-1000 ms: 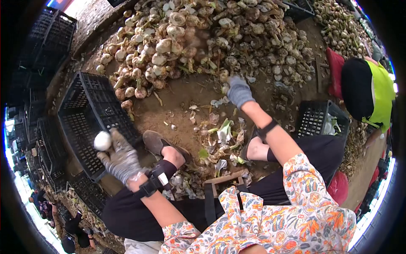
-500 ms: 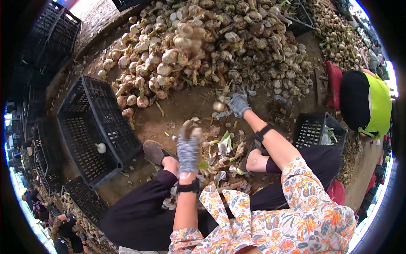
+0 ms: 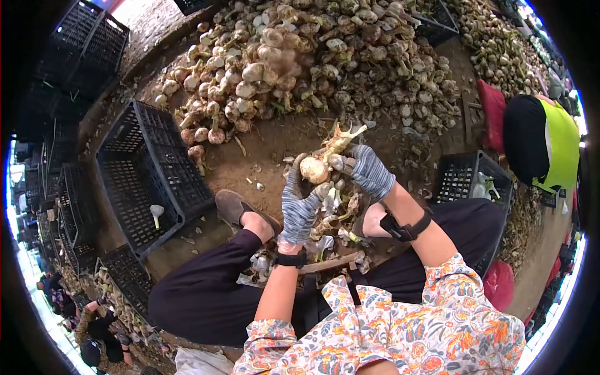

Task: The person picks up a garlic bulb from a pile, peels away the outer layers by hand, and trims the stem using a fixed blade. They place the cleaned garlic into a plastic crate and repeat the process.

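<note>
Both of my gloved hands meet in front of me around one garlic bulb (image 3: 314,169) with a pale leafy stalk sticking up. My left hand (image 3: 299,203) cups the bulb from below and the left. My right hand (image 3: 369,170) grips it at the neck from the right. A peeled white bulb (image 3: 156,212) lies in the black crate (image 3: 125,156) to my left. A big heap of unpeeled garlic (image 3: 312,56) covers the ground ahead of me.
Husks and trimmed stalks (image 3: 331,215) litter the dirt between my feet. A second black crate (image 3: 465,178) stands to my right, beside a person in a yellow vest (image 3: 550,137). Stacked black crates (image 3: 69,56) line the left side. More people crouch at the lower left.
My left hand tossed a peeled bulb into the left crate, then swung back to the middle. My right hand took a bulb from the heap and brought it in; both hands now hold it.
</note>
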Motion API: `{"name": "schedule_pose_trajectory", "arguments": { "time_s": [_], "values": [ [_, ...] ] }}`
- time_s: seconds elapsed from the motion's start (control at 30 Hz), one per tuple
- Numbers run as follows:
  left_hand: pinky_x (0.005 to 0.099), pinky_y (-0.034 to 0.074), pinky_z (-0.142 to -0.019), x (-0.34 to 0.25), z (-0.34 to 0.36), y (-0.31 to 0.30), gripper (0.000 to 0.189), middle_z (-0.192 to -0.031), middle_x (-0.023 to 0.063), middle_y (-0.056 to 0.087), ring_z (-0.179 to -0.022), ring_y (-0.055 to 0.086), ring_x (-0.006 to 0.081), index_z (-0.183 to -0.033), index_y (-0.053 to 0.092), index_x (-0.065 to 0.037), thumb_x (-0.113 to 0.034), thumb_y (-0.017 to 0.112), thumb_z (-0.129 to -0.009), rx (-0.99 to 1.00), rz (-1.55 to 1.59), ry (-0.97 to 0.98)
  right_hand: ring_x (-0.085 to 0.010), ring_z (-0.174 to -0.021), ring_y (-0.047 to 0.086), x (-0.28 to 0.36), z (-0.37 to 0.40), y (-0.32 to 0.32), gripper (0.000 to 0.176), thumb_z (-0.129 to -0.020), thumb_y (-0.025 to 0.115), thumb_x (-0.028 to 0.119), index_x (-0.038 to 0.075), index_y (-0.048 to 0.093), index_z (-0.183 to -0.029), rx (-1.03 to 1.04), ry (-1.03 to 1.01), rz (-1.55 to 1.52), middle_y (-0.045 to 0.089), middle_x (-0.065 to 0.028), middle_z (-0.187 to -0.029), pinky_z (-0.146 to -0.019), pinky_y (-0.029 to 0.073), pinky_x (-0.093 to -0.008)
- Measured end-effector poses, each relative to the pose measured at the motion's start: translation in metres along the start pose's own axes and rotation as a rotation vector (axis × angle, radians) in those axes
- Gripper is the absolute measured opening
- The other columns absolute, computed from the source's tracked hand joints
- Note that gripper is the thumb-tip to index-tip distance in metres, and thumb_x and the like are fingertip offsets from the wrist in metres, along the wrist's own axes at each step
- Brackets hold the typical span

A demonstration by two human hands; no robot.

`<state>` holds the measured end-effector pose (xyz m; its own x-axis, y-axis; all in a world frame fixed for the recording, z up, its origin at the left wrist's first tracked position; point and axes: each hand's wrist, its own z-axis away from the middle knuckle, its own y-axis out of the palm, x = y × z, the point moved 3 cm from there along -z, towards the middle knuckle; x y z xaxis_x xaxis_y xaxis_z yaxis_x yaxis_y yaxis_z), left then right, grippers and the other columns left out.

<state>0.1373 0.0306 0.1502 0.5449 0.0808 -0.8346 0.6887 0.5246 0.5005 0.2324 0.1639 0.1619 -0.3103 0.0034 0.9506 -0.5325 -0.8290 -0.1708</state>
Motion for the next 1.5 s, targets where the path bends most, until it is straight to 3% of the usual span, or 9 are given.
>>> {"name": "schedule_pose_trajectory", "arguments": {
  "time_s": [0.4,0.47,0.6,0.67,0.8,1.0,1.2,1.27,1.5],
  "values": [
    [0.0268,0.038,-0.035,0.019,-0.011,-0.046,0.062,-0.071,0.0044,0.063,-0.046,0.054,0.0123,-0.087,0.063,-0.002,-0.060,0.041,-0.085,-0.344,-0.160,-0.675,-0.0204,-0.071,0.060,-0.007,0.053,0.033,0.027,-0.075,0.063,0.015,-0.001,0.060,-0.096,0.045,-0.176,0.127,0.063,-0.0166,-0.082,-0.066,0.047,-0.0315],
    [0.0272,0.039,-0.039,0.026,-0.023,-0.071,0.047,-0.065,0.0038,0.060,-0.049,0.055,0.0129,-0.087,0.062,-0.001,-0.043,0.042,-0.091,-0.174,-1.093,-0.256,-0.0149,-0.072,0.059,-0.002,0.055,0.035,0.023,-0.078,0.062,0.014,-0.002,0.060,-0.095,0.217,0.115,-0.027,0.064,-0.0117,-0.082,-0.065,0.047,-0.0287],
    [0.0306,0.048,-0.067,0.003,0.001,-0.022,0.036,-0.085,0.0077,0.060,-0.077,0.058,0.0175,-0.118,0.044,0.005,-0.016,0.046,-0.089,-0.233,-0.732,-0.155,-0.0134,-0.073,0.058,-0.017,0.059,0.033,0.019,-0.084,0.054,0.012,-0.002,0.063,-0.093,0.006,0.168,-0.109,0.064,-0.0077,-0.087,-0.067,0.047,-0.0274],
    [0.0269,0.046,-0.074,0.008,0.017,0.005,0.036,-0.099,0.0103,0.056,-0.083,0.054,0.0167,-0.118,0.044,0.002,-0.023,0.043,-0.093,-0.279,0.291,0.052,-0.0100,-0.076,0.055,-0.029,0.056,0.031,0.027,-0.082,0.057,0.013,-0.004,0.054,-0.104,-0.188,0.220,-0.336,0.062,-0.0052,-0.087,-0.067,0.045,-0.0242],
    [0.0245,0.045,-0.078,0.011,0.022,0.014,0.037,-0.103,0.0117,0.055,-0.089,0.053,0.0160,-0.115,0.048,0.001,-0.029,0.041,-0.094,-0.314,-0.377,0.102,-0.0115,-0.081,0.058,-0.026,0.060,0.026,0.026,-0.083,0.055,0.009,-0.002,0.053,-0.106,-0.077,0.238,-0.420,0.063,-0.0068,-0.092,-0.073,0.046,-0.0248],
    [0.0259,0.051,-0.052,0.018,0.011,-0.023,0.049,-0.067,0.0043,0.059,-0.059,0.060,0.0156,-0.103,0.056,-0.008,-0.053,0.050,-0.084,0.225,0.587,-0.712,-0.0182,-0.089,0.060,-0.009,0.061,0.033,0.033,-0.080,0.053,0.014,-0.002,0.054,-0.108,-0.053,0.165,-1.107,0.061,-0.0111,-0.099,-0.081,0.047,-0.0292],
    [0.0256,0.048,-0.081,-0.009,0.007,0.000,0.047,-0.114,0.0082,0.053,-0.097,0.056,0.0153,-0.118,0.050,-0.002,-0.023,0.066,-0.079,-0.050,-0.649,0.356,-0.0148,-0.095,0.056,-0.022,0.067,0.031,0.037,-0.083,0.057,0.015,0.001,0.050,-0.117,-0.120,0.114,-0.713,0.059,-0.0076,-0.105,-0.085,0.045,-0.0289],
    [0.0263,0.043,-0.088,-0.007,0.006,0.000,0.050,-0.117,0.0068,0.051,-0.105,0.051,0.0153,-0.121,0.048,-0.002,-0.017,0.068,-0.078,-0.029,-0.555,0.276,-0.0138,-0.096,0.056,-0.010,0.068,0.032,0.038,-0.083,0.057,0.015,0.002,0.050,-0.117,-0.210,-0.214,-0.251,0.059,-0.0068,-0.106,-0.085,0.045,-0.0291],
    [0.0300,0.045,-0.087,-0.009,0.005,-0.015,0.037,-0.116,0.0114,0.054,-0.105,0.052,0.0176,-0.107,0.059,-0.001,-0.024,0.067,-0.079,0.202,-0.048,-0.082,-0.0162,-0.054,0.057,-0.019,0.047,0.018,0.029,-0.087,0.044,0.027,0.003,0.055,-0.100,-0.108,0.408,-1.333,0.061,-0.0088,-0.074,-0.047,0.050,-0.0306]
  ]
}}
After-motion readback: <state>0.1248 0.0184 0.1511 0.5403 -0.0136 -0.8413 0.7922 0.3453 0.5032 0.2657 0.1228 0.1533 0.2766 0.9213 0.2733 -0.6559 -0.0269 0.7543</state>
